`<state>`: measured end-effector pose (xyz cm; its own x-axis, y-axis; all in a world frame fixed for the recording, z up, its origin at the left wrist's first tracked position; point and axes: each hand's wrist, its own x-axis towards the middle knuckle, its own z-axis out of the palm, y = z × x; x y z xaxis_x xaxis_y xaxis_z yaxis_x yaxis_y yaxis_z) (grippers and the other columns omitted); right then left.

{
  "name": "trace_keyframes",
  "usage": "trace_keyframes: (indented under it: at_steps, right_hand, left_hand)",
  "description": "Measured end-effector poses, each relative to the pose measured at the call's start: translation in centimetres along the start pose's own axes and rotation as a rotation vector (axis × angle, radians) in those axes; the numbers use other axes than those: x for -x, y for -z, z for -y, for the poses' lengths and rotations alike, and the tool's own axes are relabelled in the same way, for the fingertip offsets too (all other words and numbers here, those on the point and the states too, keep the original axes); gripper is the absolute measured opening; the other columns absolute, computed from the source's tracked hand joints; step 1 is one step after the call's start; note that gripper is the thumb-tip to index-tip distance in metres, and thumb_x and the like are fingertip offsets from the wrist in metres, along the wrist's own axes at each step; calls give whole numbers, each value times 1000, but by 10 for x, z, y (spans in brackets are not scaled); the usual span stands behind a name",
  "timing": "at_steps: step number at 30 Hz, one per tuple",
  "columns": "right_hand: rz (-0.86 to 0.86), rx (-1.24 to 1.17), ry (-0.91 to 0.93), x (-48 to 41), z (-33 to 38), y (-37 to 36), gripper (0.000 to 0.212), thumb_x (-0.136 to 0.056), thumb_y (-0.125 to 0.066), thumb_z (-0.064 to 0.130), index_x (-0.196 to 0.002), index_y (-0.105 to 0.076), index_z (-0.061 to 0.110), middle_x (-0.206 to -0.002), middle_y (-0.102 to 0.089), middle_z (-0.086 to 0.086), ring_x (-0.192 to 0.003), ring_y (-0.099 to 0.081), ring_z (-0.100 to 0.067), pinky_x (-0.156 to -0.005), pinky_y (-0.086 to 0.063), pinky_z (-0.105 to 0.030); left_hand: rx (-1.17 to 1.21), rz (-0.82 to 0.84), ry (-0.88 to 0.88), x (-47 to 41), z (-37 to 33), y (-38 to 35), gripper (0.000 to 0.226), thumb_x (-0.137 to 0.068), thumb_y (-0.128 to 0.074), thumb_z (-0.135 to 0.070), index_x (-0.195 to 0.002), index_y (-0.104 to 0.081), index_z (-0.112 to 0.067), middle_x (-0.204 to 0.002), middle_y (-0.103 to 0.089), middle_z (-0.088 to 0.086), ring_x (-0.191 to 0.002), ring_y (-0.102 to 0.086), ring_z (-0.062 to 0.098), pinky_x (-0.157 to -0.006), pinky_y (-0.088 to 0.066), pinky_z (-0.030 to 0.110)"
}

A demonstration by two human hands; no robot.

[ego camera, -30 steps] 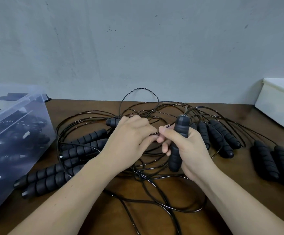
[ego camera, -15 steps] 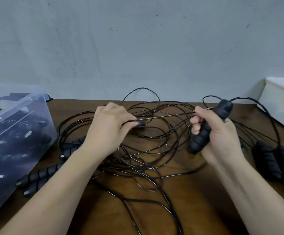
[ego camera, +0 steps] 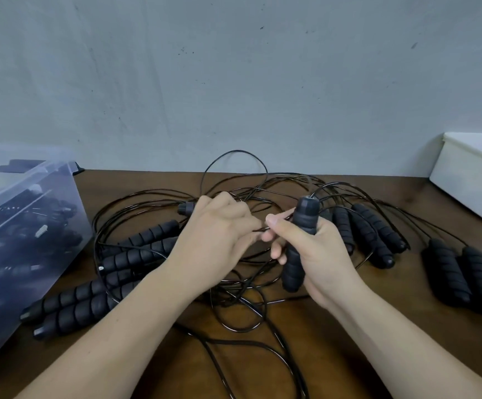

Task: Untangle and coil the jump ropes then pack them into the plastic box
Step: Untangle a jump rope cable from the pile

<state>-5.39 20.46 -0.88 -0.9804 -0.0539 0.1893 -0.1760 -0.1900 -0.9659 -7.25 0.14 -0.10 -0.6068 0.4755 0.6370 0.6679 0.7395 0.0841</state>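
Right hand [ego camera: 320,254] grips black handle [ego camera: 306,216] upright. Left hand [ego camera: 216,240], just left of the handle, pinches a cord [ego camera: 260,229]. Plastic box [ego camera: 29,181] far left of it.

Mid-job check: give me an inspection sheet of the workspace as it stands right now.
Surface: brown wooden table, partly covered by rope.
Job's things: clear plastic box at left, ropes already inside; foam handles lying left of the hands, more at right.
Clutter: white bin at right edge, something pink inside.
Grippers: left hand pinches a cord; right hand grips a handle, cord end up.
Cables: tangled cords spread across the table; one loop stands up at the back.
Surroundings: grey wall; nothing else seen.
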Motion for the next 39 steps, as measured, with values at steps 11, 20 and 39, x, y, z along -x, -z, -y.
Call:
trace_keyframes:
  at_steps: [11, 20, 39]
  right_hand:
    - [-216, -194, 86, -15, 34, 34, 17, -98, -73, 17, -87, -71, 4, -82, -73, -12, -63, -58, -16, -57, -48, -23]
    - [-58, -79, 14, -5, 11, 7, 23, -96, -75, 14, -113, -73, -1, -97, -79, -19, -66, -65, -17, -56, -47, -25]
    - [-135, -174, 19, -9, 23, 16, 15, -95, -74, 17, -98, -70, 3, -89, -74, -16, -61, -56, -17, -54, -44, -26]
  left_hand:
    - [-83, -30, 233, 1, 42, 19, 16, -100, -68, -40, -107, -81, -33, -92, -69, -13, -91, -54, 20, -77, -42, 43]
    - [-69, -93, 106, -2, 16, 9, 21, -103, -62, -39, -109, -81, -30, -87, -64, -11, -85, -55, 21, -73, -40, 40]
    - [-89, -75, 139, 0, 20, 12, 20, -103, -63, -37, -111, -80, -29, -93, -71, -12, -92, -59, 23, -78, -36, 38]
